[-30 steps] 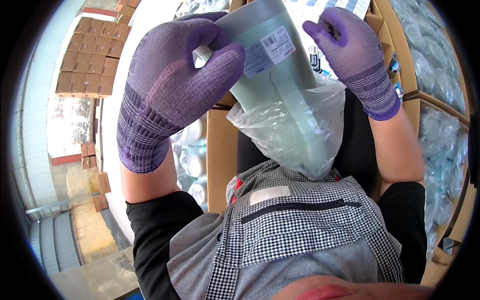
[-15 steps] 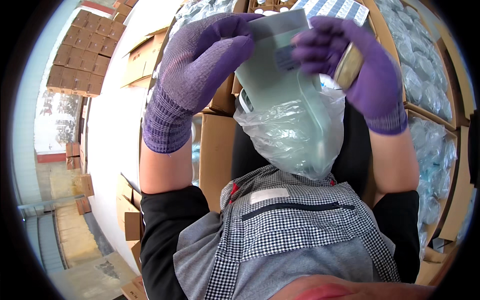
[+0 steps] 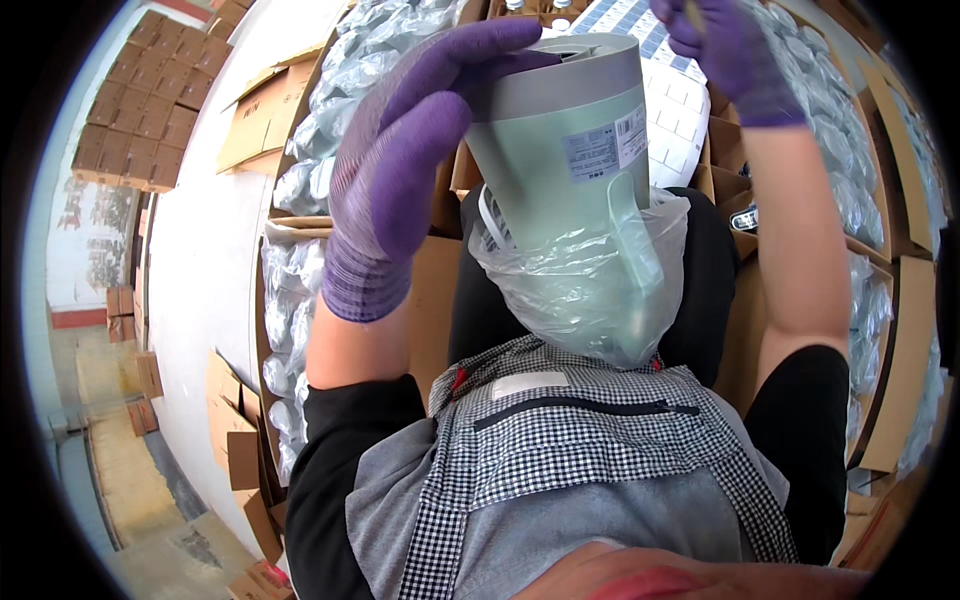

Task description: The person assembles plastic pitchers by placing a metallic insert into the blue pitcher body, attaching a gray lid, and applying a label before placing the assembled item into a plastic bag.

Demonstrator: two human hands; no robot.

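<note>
A pale green jug-like vessel (image 3: 545,140) with a grey band round its upper end and a side handle (image 3: 630,235) stands between my thighs. Two small printed labels are on its wall near the band. Its lower part sits in a clear plastic bag (image 3: 560,290). My left hand (image 3: 400,150), in a purple glove, holds the vessel by the grey end, fingers stretched over the rim. Up at the far right, apart from the vessel, my gloved right hand (image 3: 735,60) is closed on a small tan object, mostly hidden and cut by the picture's edge.
Sheets of labels (image 3: 675,120) lie beyond the vessel. Open cartons of plastic-wrapped goods stand at left (image 3: 290,350) and right (image 3: 845,170). A divided carton (image 3: 725,180) is beside my right forearm. Stacked brown boxes (image 3: 150,100) stand far left.
My right hand has moved up and away from the vessel's label area with the tan object. The vessel has tipped more upright and turned, showing two labels; my left hand stays on it.
</note>
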